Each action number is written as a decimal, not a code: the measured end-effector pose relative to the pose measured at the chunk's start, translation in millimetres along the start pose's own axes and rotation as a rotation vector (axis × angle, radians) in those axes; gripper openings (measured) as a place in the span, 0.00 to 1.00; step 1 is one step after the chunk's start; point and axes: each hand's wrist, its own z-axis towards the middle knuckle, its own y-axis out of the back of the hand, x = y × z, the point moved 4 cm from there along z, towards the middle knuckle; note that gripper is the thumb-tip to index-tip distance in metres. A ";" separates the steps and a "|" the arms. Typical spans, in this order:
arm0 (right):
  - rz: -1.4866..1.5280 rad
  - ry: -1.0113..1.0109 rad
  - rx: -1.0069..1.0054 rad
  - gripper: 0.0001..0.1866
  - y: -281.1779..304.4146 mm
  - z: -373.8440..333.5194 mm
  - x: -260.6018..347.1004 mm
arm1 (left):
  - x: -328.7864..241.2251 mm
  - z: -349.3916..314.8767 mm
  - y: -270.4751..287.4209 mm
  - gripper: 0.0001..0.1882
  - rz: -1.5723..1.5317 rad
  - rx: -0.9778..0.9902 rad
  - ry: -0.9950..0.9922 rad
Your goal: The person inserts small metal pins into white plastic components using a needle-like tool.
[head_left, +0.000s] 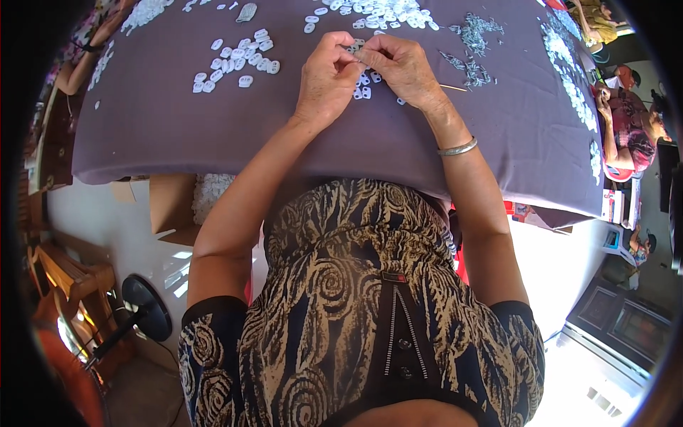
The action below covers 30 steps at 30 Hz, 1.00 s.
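Observation:
My left hand (329, 80) and my right hand (404, 71) meet over the cloth-covered table, fingertips pinched close together. What they hold between them is too small and too hidden to make out. Under and around the fingertips lie small white plastic pieces with holes (366, 92). To the left is a loose cluster of similar white rounded pieces (238, 57). Right of my right hand are two heaps of small grey metal parts (478, 34), apparently pins or screws. A thin tan stick (453, 87) lies beside my right wrist, which wears a silver bangle (457, 148).
A large pile of white pieces (388, 11) lies beyond my hands. More white pieces (569, 75) run along the table's right side, where another person (629, 132) sits. Another person's arm (78, 71) is at the left. A cardboard box (171, 206) stands below the table edge.

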 end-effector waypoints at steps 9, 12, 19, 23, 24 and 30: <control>0.103 -0.150 -0.105 0.12 54.3 9.1 -1.6 | -2.4 6.7 9.5 0.17 0.015 0.000 -0.045; 0.142 -0.118 -0.149 0.09 70.4 17.2 -13.7 | -2.5 7.6 14.1 0.17 0.023 -0.039 -0.036; -0.278 0.096 -0.094 0.08 47.1 35.7 -22.5 | 5.3 7.7 16.2 0.16 0.037 -0.096 -0.040; -0.447 0.325 -0.078 0.07 32.8 41.2 -17.8 | 0.2 6.2 13.2 0.16 0.041 -0.100 -0.035; -0.560 0.405 -0.086 0.08 30.6 41.8 -17.1 | 0.3 6.5 12.6 0.16 0.035 -0.094 -0.036; -0.638 0.337 0.029 0.10 30.7 46.2 -19.2 | 3.2 7.6 13.1 0.15 0.039 -0.080 -0.033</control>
